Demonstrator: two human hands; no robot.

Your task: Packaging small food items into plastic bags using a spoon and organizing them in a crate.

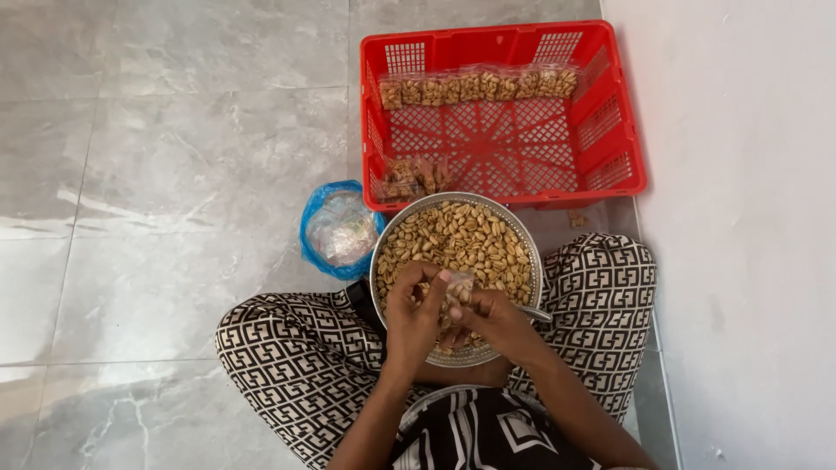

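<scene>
One metal bowl (529, 261) of peanuts; left hand (413, 315) and right hand (488, 318) both pinching one small clear bag (456, 290). One red crate (610, 130); one blue bag (340, 231).

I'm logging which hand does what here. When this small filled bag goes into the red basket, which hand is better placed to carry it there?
Probably the right hand. It sits on the side nearer the red basket, while the left hand grips the small bag from the far side. Both hands touch the bag over the bowl of peanuts, so either could.

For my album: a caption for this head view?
Both hands, left and right, hold a small bag over a peanut bowl.
</scene>
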